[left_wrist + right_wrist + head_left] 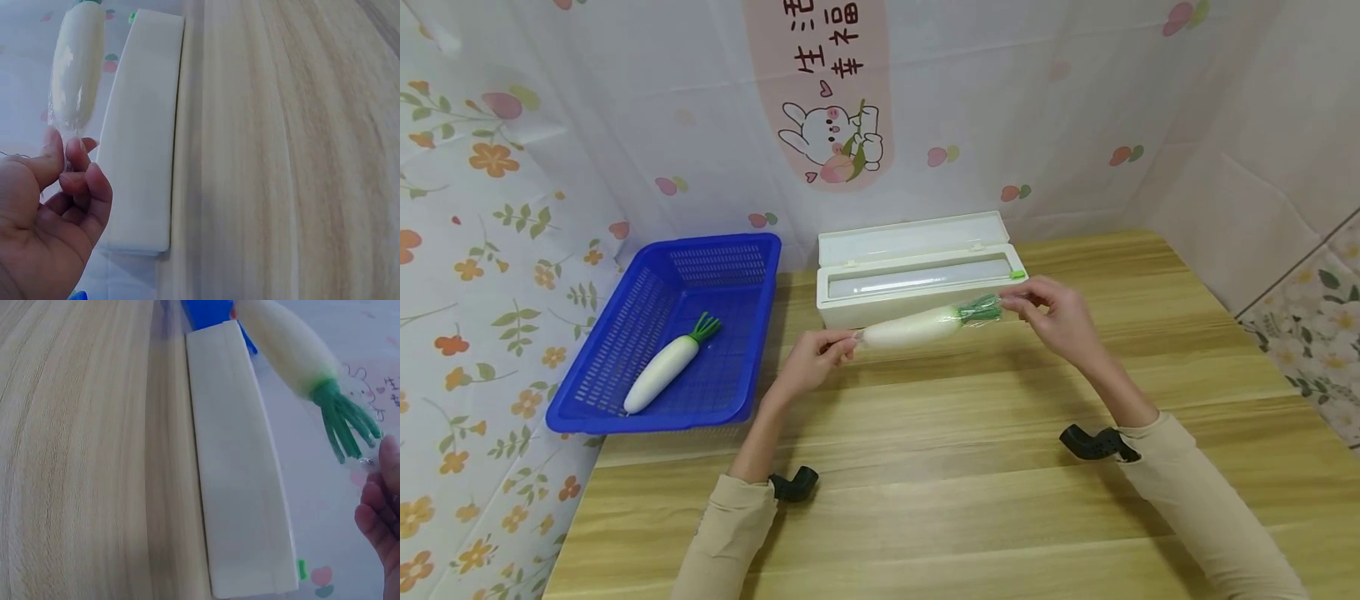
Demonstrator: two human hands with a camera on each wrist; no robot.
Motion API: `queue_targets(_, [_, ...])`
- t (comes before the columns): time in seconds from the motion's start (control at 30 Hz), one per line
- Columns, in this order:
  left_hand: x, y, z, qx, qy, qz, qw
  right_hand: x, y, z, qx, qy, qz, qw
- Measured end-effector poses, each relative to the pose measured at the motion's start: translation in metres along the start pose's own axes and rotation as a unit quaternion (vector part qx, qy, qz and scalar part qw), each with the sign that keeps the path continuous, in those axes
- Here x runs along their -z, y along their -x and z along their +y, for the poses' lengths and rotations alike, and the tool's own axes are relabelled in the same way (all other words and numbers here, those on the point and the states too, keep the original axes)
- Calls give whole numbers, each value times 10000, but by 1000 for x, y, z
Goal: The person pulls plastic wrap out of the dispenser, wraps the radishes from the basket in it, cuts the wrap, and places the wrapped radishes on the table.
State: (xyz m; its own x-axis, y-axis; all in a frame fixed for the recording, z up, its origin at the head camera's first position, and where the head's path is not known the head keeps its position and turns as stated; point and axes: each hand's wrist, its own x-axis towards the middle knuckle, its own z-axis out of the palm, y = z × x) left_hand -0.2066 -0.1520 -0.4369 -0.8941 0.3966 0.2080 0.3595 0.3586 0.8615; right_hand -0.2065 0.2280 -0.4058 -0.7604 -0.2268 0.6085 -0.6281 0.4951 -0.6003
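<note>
A white radish (913, 328) with green stalks hangs above the table, wrapped in clear plastic film (67, 122). My left hand (814, 360) pinches the gathered film at the radish's root end. At the leafy end, the film is pinched between thumb and fingers of my right hand (1051, 312). Just behind the radish stands a long white film box (880, 310), its lid (917, 236) raised and a roll of film (925, 278) inside. A small green piece (1017, 274) sits at the box's right end.
To the left a blue plastic basket (752, 333) holds a second white radish (661, 373). Everything stands on a wood-grain table (925, 500). Behind it hangs a printed cloth (1000, 100). Black curved pieces (1093, 443) stick out from both sleeves.
</note>
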Motion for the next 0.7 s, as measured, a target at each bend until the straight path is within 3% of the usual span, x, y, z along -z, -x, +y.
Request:
queue_targets(0.43, [-2, 2, 18, -102, -174, 9, 9998, -3, 3, 6, -466, 946, -46, 9944])
queue_targets(0.7, [-6, 2, 24, -679, -724, 417, 9942, -3, 6, 10, -514, 1176, -184, 9916])
